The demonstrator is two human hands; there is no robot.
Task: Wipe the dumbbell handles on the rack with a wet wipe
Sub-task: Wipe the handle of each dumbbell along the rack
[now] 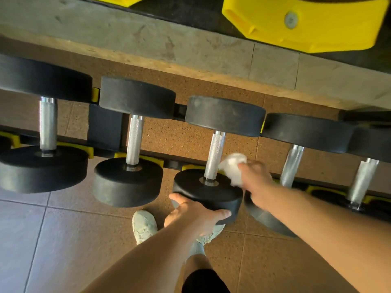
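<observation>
Several black dumbbells with knurled silver handles lie in a row on a low rack (104, 127). My left hand (194, 212) grips the near head (206, 194) of the middle dumbbell, thumb on its right edge. My right hand (257, 182) pinches a crumpled white wet wipe (233, 169) just right of that dumbbell's handle (214, 155), at its lower end; whether the wipe touches the handle is unclear from motion blur. Other handles stand to the left (135, 140) and to the right (293, 166).
Yellow cradles (84, 149) on the black rack hold the dumbbell heads. A concrete ledge (169, 45) runs behind, with a yellow block (306, 24) beyond it. My shoes (143, 226) stand on brown speckled floor tiles below the rack.
</observation>
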